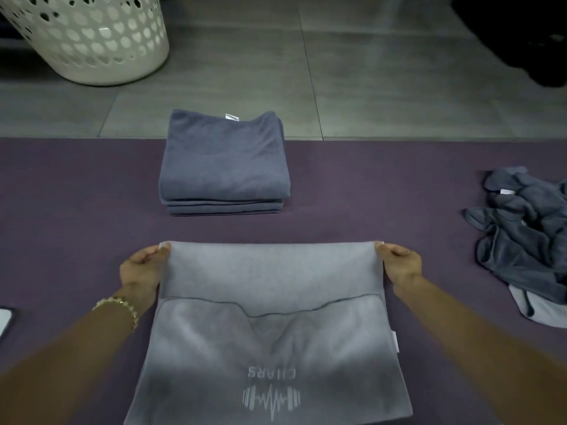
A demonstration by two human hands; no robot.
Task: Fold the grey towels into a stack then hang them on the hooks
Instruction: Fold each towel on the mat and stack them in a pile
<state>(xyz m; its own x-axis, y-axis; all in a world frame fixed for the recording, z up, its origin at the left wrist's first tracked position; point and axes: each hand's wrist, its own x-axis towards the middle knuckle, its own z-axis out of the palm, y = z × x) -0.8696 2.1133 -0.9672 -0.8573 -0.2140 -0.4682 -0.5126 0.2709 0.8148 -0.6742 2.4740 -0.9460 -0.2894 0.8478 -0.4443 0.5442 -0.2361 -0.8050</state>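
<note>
A light grey towel with a white logo lies in front of me on the purple mat, its far part folded back toward me. My left hand pinches its far left corner. My right hand pinches the far right corner. Beyond it a stack of folded grey towels sits at the mat's far edge, partly over the floor. A heap of crumpled grey towels lies at the right edge of the view.
A white perforated laundry basket stands on the grey tiled floor at the far left. Dark objects fill the far right corner. A flat white-and-black item shows at the left edge. No hooks are in view.
</note>
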